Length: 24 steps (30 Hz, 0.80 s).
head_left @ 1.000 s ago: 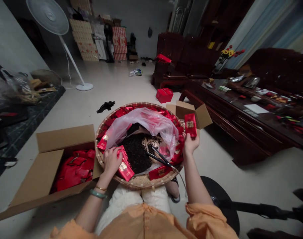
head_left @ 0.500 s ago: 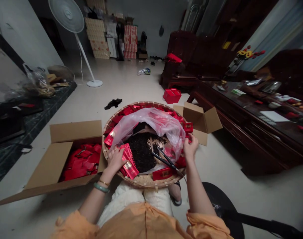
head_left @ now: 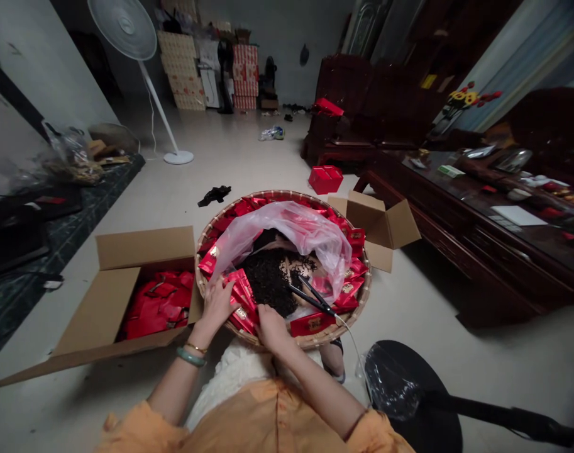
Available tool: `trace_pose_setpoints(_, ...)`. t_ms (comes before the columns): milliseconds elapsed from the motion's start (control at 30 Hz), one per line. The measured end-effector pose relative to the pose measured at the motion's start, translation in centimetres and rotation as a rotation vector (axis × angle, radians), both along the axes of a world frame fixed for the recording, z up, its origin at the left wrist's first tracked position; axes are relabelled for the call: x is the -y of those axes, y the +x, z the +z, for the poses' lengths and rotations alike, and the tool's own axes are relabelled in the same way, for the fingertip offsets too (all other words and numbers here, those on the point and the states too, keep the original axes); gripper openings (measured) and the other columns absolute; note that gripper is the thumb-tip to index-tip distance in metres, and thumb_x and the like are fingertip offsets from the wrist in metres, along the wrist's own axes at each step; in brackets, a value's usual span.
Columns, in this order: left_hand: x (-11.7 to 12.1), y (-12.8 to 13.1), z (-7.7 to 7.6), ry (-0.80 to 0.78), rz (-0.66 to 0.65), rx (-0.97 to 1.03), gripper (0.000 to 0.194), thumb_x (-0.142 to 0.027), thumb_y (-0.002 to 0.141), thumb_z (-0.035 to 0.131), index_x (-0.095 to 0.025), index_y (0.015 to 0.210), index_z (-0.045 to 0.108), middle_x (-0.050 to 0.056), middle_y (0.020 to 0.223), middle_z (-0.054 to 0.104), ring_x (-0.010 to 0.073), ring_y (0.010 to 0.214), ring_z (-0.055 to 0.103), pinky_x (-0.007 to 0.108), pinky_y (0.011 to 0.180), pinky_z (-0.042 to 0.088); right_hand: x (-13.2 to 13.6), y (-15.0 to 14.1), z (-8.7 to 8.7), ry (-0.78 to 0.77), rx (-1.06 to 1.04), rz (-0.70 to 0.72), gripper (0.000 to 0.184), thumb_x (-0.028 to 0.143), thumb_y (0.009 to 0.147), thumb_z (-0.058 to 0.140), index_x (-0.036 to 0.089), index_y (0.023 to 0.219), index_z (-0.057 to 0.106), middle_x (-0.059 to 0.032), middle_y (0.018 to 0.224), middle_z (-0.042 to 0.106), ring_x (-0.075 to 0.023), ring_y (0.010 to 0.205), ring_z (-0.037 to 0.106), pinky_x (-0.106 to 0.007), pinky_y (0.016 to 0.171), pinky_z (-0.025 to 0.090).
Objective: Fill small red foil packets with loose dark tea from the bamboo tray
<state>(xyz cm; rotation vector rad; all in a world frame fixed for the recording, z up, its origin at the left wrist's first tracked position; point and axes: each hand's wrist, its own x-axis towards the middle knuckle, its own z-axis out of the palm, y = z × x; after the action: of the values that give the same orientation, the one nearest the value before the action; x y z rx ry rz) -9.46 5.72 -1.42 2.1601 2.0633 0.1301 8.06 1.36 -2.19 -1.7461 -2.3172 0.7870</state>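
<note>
Sitting with a round bamboo basket point(head_left: 358, 303) across the lap, white trousers point(head_left: 234, 365) under it. Left hand point(head_left: 215, 308) is half closed, gripping a stack of red packets point(head_left: 242, 302) at the basket's near-left rim. Right hand point(head_left: 272, 328) reaches across to the lower end of that stack, fingers curled; can't tell if it grips.

State of work: a heap of loose dark tea point(head_left: 268, 283) sits mid-basket on a clear plastic bag point(head_left: 287, 236), whose upper part billows toward the far rim. More red packets ring the inside rim, mostly left, far and right. Can't tell from this view which are filled or sealed. One red packet point(head_left: 312, 324) lies flat near the front edge. A black plier-like tool point(head_left: 312, 299) lies right of the heap, its white cord point(head_left: 350, 340) running over the rim.

Left of the basket, an open cardboard box point(head_left: 145, 246) holds a pile of red bags point(head_left: 157, 305). Past the far-right rim: a smaller open carton point(head_left: 376, 220), then a red box point(head_left: 325, 178) on the floor.
</note>
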Motion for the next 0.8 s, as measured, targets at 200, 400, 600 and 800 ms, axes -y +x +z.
trace_pose_setpoints(200, 0.1, -0.4, 1.2, -0.017, -0.193, 0.15, 0.035, -0.026, 0.069, 0.07, -0.027, 0.104, 0.067, 0.01, 0.119, 0.058, 0.0319, 0.115, 0.047, 0.048, 0.101, 0.027, -1.1, 1.9, 0.1, 0.08, -0.371, -0.025, 0.015, 0.013, 0.081, 0.052, 0.02, 0.088, 0.064, -0.0048, 0.088, 0.064, -0.0174, 0.085, 0.06, -0.026, 0.077, 0.044)
trace_pose_setpoints(400, 0.1, 1.2, 2.1, -0.051, -0.24, 0.419, 0.025, -0.03, 0.086, 0.05, -0.024, 0.099, 0.071, 0.007, 0.089, 0.072, 0.0212, 0.081, 0.065, 0.033, 0.077, 0.046, -3.3, 3.8, 0.8, 0.395, -0.604, -0.277, 0.029, 0.019, 0.081, 0.054, 0.019, 0.11, 0.06, -0.0077, 0.097, 0.061, -0.0198, 0.09, 0.057, -0.032, 0.081, 0.047)
trace_pose_setpoints(600, 0.5, 4.1, 2.0, 0.065, -0.089, 0.523, 0.026, -0.032, 0.084, 0.052, -0.02, 0.097, 0.071, 0.008, 0.091, 0.073, 0.0206, 0.082, 0.067, 0.03, 0.078, 0.048, -4.0, 3.7, -0.6, 0.56, -0.563, -0.273, 0.042, 0.021, 0.087, 0.045, 0.016, 0.129, 0.048, -0.0137, 0.116, 0.059, -0.0226, 0.108, 0.054, -0.039, 0.094, 0.044)
trace_pose_setpoints(800, 1.1, 6.0, 2.1, 0.077, 0.001, 0.538, 0.029, -0.03, 0.089, 0.045, -0.018, 0.093, 0.071, 0.009, 0.083, 0.072, 0.0188, 0.075, 0.065, 0.027, 0.07, 0.046, -4.0, 3.7, -1.4, 0.652, -0.528, -0.244, 0.037, 0.021, 0.09, 0.04, 0.017, 0.125, 0.052, -0.0138, 0.126, 0.054, -0.0226, 0.117, 0.05, -0.041, 0.098, 0.04)
